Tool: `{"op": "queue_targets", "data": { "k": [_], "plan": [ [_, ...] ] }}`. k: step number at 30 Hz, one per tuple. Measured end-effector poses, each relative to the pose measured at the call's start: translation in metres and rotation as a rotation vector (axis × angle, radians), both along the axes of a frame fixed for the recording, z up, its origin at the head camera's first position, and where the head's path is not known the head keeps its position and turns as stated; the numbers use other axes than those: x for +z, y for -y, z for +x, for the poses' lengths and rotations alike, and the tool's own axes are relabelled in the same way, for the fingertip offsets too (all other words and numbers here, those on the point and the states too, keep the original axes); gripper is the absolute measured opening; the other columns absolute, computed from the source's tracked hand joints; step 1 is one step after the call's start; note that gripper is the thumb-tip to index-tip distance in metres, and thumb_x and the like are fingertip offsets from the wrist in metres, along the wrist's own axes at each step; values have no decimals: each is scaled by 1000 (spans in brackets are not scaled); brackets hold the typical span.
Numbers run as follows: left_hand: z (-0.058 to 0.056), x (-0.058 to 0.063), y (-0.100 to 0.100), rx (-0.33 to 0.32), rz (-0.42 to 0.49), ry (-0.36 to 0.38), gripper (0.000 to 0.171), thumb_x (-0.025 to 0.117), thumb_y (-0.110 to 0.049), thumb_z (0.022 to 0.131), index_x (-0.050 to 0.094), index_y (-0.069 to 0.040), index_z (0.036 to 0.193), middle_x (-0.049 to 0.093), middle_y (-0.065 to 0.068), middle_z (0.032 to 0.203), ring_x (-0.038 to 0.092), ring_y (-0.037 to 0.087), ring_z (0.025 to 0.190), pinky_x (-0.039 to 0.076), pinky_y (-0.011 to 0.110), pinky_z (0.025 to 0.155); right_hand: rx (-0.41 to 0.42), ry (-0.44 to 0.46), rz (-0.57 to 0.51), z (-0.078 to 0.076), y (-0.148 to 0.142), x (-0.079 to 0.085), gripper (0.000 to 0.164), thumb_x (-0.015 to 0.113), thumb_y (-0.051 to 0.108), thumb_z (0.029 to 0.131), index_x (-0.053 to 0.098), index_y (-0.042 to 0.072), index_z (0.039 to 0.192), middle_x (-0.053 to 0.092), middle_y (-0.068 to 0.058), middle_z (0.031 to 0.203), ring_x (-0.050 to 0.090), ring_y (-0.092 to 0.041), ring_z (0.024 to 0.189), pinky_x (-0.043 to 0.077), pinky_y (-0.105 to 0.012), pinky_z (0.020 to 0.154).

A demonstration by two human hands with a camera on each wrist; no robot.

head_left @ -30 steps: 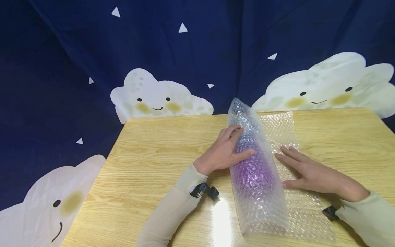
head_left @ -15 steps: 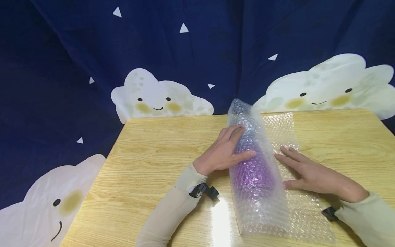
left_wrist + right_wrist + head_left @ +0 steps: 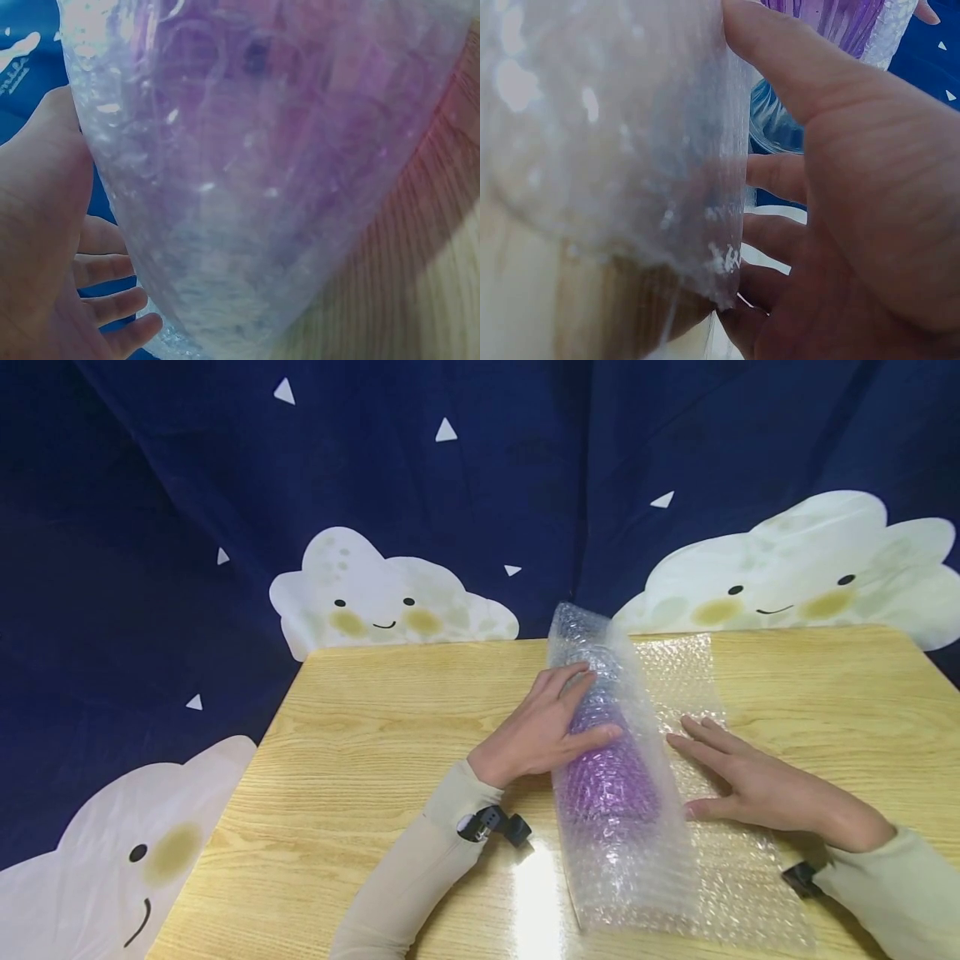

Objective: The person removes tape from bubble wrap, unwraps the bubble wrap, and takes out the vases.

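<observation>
A ribbed purple and blue vase-like thing [image 3: 829,19] lies lengthwise inside a loose roll of bubble wrap [image 3: 626,872] on the table. My left hand [image 3: 547,731] rests on the roll's left side, its thumb spread across the purple part. In the left wrist view the fingers [image 3: 116,300] of that hand lie along the wrap's edge. To the right, my right hand [image 3: 765,781] is spread over the flat bubble wrap sheet [image 3: 750,893], fingertips right at the roll's side. The right wrist view shows its thumb and fingers lightly touching the wrap's edge.
The wood-grain table [image 3: 390,710] reaches back to a dark blue curtain [image 3: 375,460] printed with smiling clouds. The roll's far end reaches the table's back edge, and its near end lies close to the front. Small black cameras [image 3: 517,828] sit on both wrists.
The roll has shifted slightly left, and its far end looks flatter and wider. Both hands have stayed almost where they were.
</observation>
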State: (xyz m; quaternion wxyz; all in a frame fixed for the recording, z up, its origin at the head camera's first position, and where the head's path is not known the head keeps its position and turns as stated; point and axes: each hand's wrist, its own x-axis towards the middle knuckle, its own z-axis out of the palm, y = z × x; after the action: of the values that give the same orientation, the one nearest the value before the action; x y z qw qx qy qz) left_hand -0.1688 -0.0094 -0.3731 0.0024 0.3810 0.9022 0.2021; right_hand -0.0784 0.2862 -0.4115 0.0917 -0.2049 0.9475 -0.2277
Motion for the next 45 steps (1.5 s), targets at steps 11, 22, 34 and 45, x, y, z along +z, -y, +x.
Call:
{"op": "queue_targets", "data": {
  "k": [11,22,34,45],
  "plan": [
    [0,4,1,-25,-20,-30,77,40,-65,95,34,-13,152,29,4,160,29,21,146,33,37,120,-3,-1,-7,1,0,1,91,70,57,81,27,26,155,14,-14,165,11,-45,151,25,-73,106],
    [3,8,1,-49,-6,-79,71,43,-61,96,38,-15,150,33,3,158,33,21,143,34,37,119,3,0,-18,0,0,0,91,70,57,81,28,26,154,13,-14,165,10,-46,151,24,-74,105],
    [10,11,-4,-74,-45,-123,71,41,-64,96,39,-17,149,33,3,158,29,23,146,26,40,123,-10,15,-20,0,-1,0,91,70,58,80,28,27,154,14,-14,165,10,-46,151,23,-74,106],
    [18,13,-5,-87,-55,-100,66,39,-63,96,37,-25,150,27,2,161,7,31,155,22,57,121,-6,6,-28,0,0,-1,90,71,57,80,29,26,154,15,-15,165,11,-47,150,25,-73,106]
  ]
}}
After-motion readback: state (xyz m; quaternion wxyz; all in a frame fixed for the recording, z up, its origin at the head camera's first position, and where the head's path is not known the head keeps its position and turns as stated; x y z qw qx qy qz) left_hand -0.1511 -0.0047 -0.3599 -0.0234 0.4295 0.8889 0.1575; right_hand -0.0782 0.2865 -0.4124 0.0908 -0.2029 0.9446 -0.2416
